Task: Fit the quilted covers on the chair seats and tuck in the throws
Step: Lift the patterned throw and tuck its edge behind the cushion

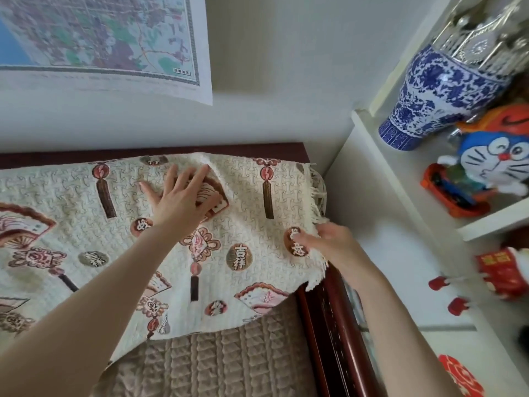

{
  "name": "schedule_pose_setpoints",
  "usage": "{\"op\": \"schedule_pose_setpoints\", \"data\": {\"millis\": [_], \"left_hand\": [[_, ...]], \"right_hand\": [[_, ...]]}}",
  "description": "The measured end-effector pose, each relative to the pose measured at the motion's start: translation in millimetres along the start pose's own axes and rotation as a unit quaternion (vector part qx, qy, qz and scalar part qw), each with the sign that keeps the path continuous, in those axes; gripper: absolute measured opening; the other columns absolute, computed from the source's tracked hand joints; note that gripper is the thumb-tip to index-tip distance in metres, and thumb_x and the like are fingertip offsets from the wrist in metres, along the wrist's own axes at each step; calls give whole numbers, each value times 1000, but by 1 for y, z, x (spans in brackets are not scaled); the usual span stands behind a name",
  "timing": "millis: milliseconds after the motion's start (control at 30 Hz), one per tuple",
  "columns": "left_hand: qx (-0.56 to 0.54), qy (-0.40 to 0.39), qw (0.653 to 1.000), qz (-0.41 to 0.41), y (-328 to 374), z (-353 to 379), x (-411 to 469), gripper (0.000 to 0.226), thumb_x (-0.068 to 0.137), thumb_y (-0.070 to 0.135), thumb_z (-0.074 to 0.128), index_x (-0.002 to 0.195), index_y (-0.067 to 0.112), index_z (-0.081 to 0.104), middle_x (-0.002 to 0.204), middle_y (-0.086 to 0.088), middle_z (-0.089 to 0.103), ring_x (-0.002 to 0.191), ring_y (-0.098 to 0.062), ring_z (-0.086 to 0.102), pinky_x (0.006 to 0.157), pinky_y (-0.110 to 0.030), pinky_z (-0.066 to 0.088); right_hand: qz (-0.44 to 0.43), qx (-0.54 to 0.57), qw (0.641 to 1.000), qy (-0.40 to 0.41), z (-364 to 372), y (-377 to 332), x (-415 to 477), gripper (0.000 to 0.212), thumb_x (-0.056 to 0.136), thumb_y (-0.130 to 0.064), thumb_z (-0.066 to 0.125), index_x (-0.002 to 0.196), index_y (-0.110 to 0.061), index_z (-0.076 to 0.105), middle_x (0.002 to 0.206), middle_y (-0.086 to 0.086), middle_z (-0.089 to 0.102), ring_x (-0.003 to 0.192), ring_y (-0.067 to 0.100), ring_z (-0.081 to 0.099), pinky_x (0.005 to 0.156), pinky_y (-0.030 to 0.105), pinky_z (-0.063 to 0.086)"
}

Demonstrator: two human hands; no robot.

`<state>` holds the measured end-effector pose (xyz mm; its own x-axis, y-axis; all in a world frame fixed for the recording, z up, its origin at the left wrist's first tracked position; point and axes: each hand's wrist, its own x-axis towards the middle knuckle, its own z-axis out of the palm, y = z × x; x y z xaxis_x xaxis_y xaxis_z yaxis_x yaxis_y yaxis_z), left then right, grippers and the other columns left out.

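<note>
Presses throw flat with spread left hand; pinches fringed edge with right hand, 4 o'clock of left. Long axis 9-to-3; armrest nearest right hand.

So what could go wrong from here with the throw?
The right hand pinches only the fringed edge of the throw; a hard pull could slip. The raised fold by the flat left hand could get tucked in as a crease. The throw's loose hem overlaps the quilted cover and may drag it askew.
</note>
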<state>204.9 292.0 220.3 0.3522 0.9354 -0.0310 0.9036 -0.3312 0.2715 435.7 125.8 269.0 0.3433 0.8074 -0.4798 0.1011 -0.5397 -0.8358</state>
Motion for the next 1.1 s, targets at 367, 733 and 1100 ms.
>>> {"op": "schedule_pose_setpoints", "data": {"millis": [367, 733, 1100], "left_hand": [[-34, 88, 995, 19, 1, 5, -8, 67, 89, 61, 44, 149, 36, 29, 154, 1, 29, 148, -22, 3, 105, -60, -24], [-35, 84, 995, 49, 32, 11, 5, 68, 89, 61, 43, 150, 36, 26, 156, 3, 26, 148, -18, 5, 106, -59, -22], [-26, 84, 994, 69, 20, 31, -12, 77, 86, 70, 24, 151, 36, 1, 160, 7, -7, 144, -15, -22, 106, -55, -26]], "right_hand": [[-63, 148, 953, 257, 17, -42, 65, 22, 85, -24, 71, 75, -11, 57, 73, 7, 55, 66, 16, 48, 46, 20, 34], [-52, 189, 927, 320, -23, -33, 87, 17, 92, -16, 62, 77, -9, 58, 68, 2, 56, 64, 16, 53, 58, 23, 41], [9, 155, 986, 58, -2, 27, 39, 29, 72, -24, 83, 95, -11, 72, 91, -5, 76, 90, 9, 71, 70, 15, 48]]}}
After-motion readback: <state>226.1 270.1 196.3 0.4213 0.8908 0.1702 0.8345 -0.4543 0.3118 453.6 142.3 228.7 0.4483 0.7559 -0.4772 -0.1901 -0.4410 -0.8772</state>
